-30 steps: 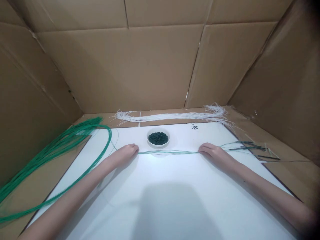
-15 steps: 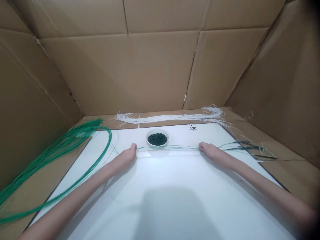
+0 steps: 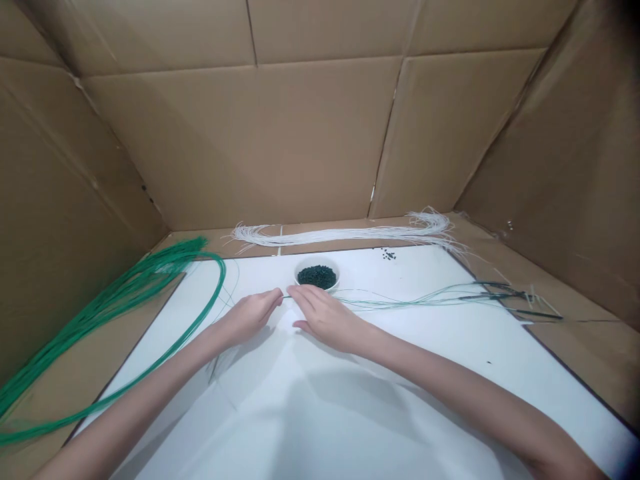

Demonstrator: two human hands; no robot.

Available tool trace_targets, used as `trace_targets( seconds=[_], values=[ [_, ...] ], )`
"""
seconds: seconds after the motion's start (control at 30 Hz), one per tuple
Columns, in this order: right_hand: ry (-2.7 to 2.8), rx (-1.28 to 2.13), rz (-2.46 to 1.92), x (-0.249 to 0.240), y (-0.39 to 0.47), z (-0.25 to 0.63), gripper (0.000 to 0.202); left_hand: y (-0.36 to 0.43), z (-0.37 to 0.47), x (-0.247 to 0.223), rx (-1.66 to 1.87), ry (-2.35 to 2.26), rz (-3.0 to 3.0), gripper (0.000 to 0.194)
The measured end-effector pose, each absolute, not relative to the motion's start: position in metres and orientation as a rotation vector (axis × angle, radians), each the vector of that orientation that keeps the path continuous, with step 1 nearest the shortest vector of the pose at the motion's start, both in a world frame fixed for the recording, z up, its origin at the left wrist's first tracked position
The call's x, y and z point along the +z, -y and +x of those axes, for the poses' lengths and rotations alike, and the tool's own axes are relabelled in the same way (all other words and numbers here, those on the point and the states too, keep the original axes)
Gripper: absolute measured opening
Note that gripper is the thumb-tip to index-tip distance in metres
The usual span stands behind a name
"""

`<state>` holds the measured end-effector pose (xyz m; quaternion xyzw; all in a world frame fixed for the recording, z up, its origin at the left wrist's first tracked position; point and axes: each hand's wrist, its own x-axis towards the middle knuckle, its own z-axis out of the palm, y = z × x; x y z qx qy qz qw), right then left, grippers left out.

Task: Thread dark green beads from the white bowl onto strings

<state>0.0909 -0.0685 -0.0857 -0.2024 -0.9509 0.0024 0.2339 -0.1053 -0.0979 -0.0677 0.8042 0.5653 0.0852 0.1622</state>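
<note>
My left hand (image 3: 257, 317) is closed, pinching the ends of several thin green strings (image 3: 395, 305) just left of the bowl. Fingers stretched out and thumb apart, my right hand (image 3: 327, 317) lies over the same strings, close to the left fingertips. A short dark green bit of the strings shows between the hands. From under my right hand the strings run right across the white board, ending in dark, thicker lengths (image 3: 537, 314). Just behind my right fingers sits a white bowl (image 3: 338, 268) of small dark green beads (image 3: 316, 276), its front partly hidden.
A large bundle of green strings (image 3: 115, 297) curves along the left side. White strings (image 3: 340, 235) lie across the back. Several loose dark beads (image 3: 389, 255) are scattered on the white board (image 3: 425, 387). Cardboard walls (image 3: 320, 147) rise at the back and both sides.
My right hand has moved left along the strings to beside my left hand, and its fingers have straightened. My left hand stays in about the same place, still pinching.
</note>
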Motion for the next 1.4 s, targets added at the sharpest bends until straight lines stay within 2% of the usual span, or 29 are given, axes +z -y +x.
trace_targets(
  seconds=[0.17,0.4,0.57,0.67,0.77,0.97,1.13,1.23,1.33,1.4],
  values=[
    [2.588,0.330,-0.711,-0.092,0.050,0.051,0.031,0.104,-0.111,-0.052,0.306,-1.581,2.211,0.034],
    [2.602,0.351,-0.773,-0.091,0.042,0.073,0.029,0.099,-0.197,-0.015,0.072,-1.590,1.703,0.039],
    [2.643,0.307,-0.770,-0.096,0.040,0.072,0.027,0.112,-0.235,-0.039,0.224,-1.597,1.415,0.038],
    [2.695,0.233,-0.786,-0.100,0.041,0.067,0.025,0.125,-0.227,-0.061,0.240,-1.679,1.515,0.042],
    [2.775,0.064,-0.827,-0.104,0.045,0.062,0.029,0.131,-0.215,-0.066,0.004,-1.809,1.696,0.044],
    [2.855,-0.327,-0.715,-0.122,0.049,0.052,0.019,0.114,-0.215,-0.030,-0.046,-2.010,1.805,0.044],
    [2.833,-0.379,-0.707,-0.130,0.053,0.048,0.020,0.087,-0.218,-0.027,-0.142,-2.180,1.769,0.036],
    [2.820,-0.234,-0.751,-0.117,0.058,0.039,0.023,0.071,-0.213,-0.050,-0.127,-2.242,1.820,0.031],
    [2.830,0.240,-0.834,-0.097,0.052,0.014,0.024,0.063,-0.202,-0.076,-0.008,-2.222,1.906,0.033],
    [2.833,0.372,-0.888,-0.089,0.037,-0.012,0.021,0.060,-0.195,-0.090,0.034,-2.276,1.927,0.030]
  ],
)
